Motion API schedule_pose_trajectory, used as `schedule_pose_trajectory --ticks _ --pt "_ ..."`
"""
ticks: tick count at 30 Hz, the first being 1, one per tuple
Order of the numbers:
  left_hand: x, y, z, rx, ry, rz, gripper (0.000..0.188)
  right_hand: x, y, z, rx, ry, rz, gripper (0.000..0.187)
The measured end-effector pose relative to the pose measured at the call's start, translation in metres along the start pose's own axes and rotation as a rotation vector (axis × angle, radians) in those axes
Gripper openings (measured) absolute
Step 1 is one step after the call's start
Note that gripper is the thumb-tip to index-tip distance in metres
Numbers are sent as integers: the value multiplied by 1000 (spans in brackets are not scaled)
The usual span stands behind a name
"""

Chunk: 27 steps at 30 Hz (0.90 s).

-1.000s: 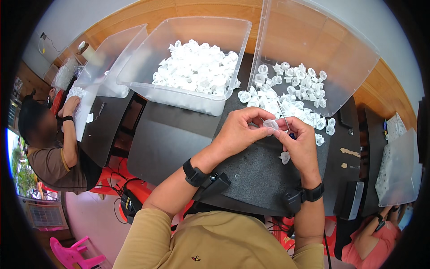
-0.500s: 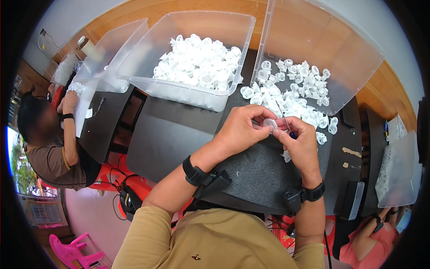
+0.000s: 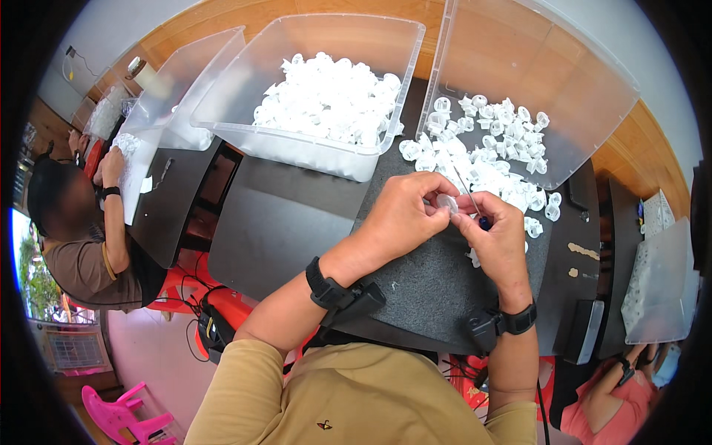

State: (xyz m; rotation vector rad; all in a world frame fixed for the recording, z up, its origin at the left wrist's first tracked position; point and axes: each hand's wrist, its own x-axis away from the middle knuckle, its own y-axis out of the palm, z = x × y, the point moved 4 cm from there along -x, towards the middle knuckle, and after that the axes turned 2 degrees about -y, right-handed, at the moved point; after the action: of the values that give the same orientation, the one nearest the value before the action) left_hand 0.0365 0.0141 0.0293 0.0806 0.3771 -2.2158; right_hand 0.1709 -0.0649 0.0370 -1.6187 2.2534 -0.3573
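Note:
My left hand (image 3: 404, 219) pinches a small round translucent plastic part (image 3: 446, 202) between thumb and fingers. Against the same part rest the fingertips of my right hand (image 3: 500, 237), closed around a thin tool with a metal shaft and a dark blue handle (image 3: 484, 222). The tool's shaft slants up and to the left, past the part. Just beyond both hands lies a loose pile of similar white plastic parts (image 3: 512, 189). One more white part (image 3: 473, 257) sits below the right hand, partly covered by it.
A clear bin (image 3: 311, 152) full of white parts stands at the back left. Another clear bin (image 3: 534, 67) lies tipped with parts spilling onto the dark table (image 3: 282, 237). Co-workers sit at the left (image 3: 96, 259) and lower right (image 3: 601, 415). A pink chair (image 3: 122, 419) stands lower left.
My hands stay in almost the same place, still holding the plastic part and the tool. The part and the tool's shaft have shifted only slightly.

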Motion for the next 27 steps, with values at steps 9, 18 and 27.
schedule_pose_trajectory --ticks 9,18,27 --pt "-1 1 -10 86 -82 -1 19 0 2 1 -5 39 15 16" --pt "-2 0 -17 138 -126 -58 19 0 1 6 -22 48 2 16" --pt "-4 -6 -16 146 -135 -135 16 -1 1 1 -74 87 -33 16"
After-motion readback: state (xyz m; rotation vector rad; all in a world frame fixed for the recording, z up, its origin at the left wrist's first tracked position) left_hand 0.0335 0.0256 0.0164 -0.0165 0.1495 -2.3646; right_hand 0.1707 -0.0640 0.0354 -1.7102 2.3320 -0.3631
